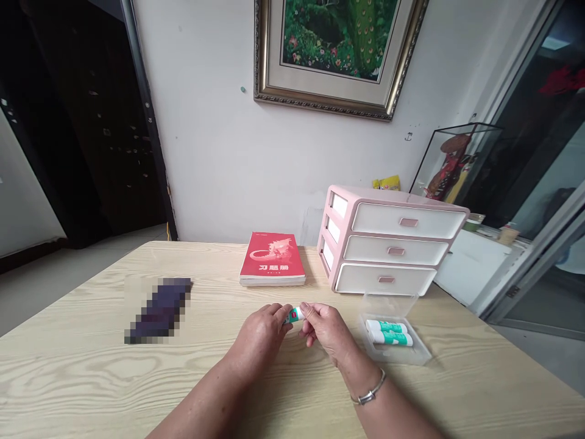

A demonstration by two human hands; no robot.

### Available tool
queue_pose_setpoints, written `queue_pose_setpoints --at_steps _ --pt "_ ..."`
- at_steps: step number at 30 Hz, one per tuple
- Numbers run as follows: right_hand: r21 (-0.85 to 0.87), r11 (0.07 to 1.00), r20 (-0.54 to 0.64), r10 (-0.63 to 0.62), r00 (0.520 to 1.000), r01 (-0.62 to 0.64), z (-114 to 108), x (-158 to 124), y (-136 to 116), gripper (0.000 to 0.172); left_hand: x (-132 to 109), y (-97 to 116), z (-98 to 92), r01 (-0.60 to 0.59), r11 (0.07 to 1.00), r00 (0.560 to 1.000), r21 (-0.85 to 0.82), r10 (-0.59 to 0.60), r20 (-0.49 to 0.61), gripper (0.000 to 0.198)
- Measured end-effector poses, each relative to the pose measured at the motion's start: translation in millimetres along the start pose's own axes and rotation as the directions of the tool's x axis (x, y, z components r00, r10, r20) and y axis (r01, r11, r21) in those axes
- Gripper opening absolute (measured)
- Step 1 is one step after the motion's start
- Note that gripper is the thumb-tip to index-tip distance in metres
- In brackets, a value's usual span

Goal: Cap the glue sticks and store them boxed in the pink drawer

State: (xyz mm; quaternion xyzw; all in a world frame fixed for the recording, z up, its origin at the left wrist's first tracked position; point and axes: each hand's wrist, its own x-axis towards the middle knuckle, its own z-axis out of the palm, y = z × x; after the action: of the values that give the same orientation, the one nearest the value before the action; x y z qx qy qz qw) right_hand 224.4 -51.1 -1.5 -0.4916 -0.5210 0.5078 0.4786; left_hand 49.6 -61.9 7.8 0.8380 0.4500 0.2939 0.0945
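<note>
A green and white glue stick (294, 315) is held between my two hands, a little above the middle of the table. My left hand (265, 329) is closed round its left end. At the other end, the thumb and fingers of my right hand (325, 329) pinch the white tip. To the right of that hand stands a clear plastic box (423, 356) with its lid raised. Two more green and white glue sticks (390, 333) lie side by side in the box.
Behind my hands lies a stack of books with a red cover (273, 256). A pink and white three-drawer cabinet (393, 244) stands at the back right, just behind the box. On the left of the wooden table (82, 366) is a dark, pixelated object (159, 310).
</note>
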Motion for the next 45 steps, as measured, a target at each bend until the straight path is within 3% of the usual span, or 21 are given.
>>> queue_pose_setpoints --at_steps 5,8,11,15,21,24,26,29,33,37,41,45 --pt "-0.091 0.992 0.013 -0.09 0.996 0.091 -0.4 -2.3 -2.2 0.054 2.4 -4.1 -2.4 0.045 0.983 0.998 -0.18 -0.035 0.059 0.021" --pt "-0.098 0.977 0.086 -0.182 0.979 0.19 -3.9 -3.6 -2.6 0.053 5.1 -10.5 -5.4 0.055 0.933 0.997 -0.355 -0.031 0.074 0.019" --pt "-0.111 0.963 0.154 -0.226 0.962 0.244 -8.0 -2.7 -2.6 0.049 6.0 -15.9 -6.2 0.062 0.903 0.996 -0.426 -0.027 0.089 0.021" --pt "-0.095 0.974 0.144 -0.191 0.971 0.206 -8.7 0.1 -1.7 0.046 5.1 -14.8 -5.4 0.069 0.926 0.995 -0.371 -0.034 0.098 0.021" --pt "0.032 0.998 0.059 -0.055 0.997 0.053 -0.6 1.4 2.1 0.048 2.4 -5.0 -4.0 0.051 0.991 0.998 -0.121 -0.048 0.028 0.023" --pt "0.002 0.998 0.026 -0.07 0.997 0.07 1.9 0.0 1.7 0.05 1.9 -1.2 -3.0 0.097 0.975 0.995 -0.201 -0.089 0.048 0.022" --pt "-0.025 0.992 0.042 -0.125 0.991 0.127 3.4 -3.2 -1.3 0.051 2.0 2.0 -4.5 0.131 0.921 0.99 -0.368 -0.1 0.103 0.019" --pt "0.019 0.976 0.111 -0.218 0.97 0.217 5.5 -10.1 -8.2 0.053 2.3 5.3 -9.5 0.215 0.769 0.974 -0.602 -0.121 0.194 0.022" --pt "0.043 0.97 0.06 -0.24 0.969 0.238 3.9 -12.5 -12.1 0.055 2.9 -2.3 -11.6 0.366 0.523 0.924 -0.77 -0.303 0.233 0.042" --pt "0.013 0.981 -0.056 -0.195 0.979 0.196 -0.8 -6.1 -6.6 0.056 3.7 -14.5 -7.4 0.376 0.397 0.897 -0.837 -0.384 0.22 0.057" --pt "-0.023 0.982 -0.053 -0.188 0.981 0.186 -1.5 -4.7 -3.9 0.054 4.9 -13.0 -7.5 0.379 0.325 0.881 -0.867 -0.412 0.231 0.057" --pt "-0.073 0.978 -0.043 -0.201 0.979 0.197 0.2 -7.4 -5.6 0.052 5.5 -7.0 -11.3 0.354 0.177 0.875 -0.918 -0.41 0.258 0.053"
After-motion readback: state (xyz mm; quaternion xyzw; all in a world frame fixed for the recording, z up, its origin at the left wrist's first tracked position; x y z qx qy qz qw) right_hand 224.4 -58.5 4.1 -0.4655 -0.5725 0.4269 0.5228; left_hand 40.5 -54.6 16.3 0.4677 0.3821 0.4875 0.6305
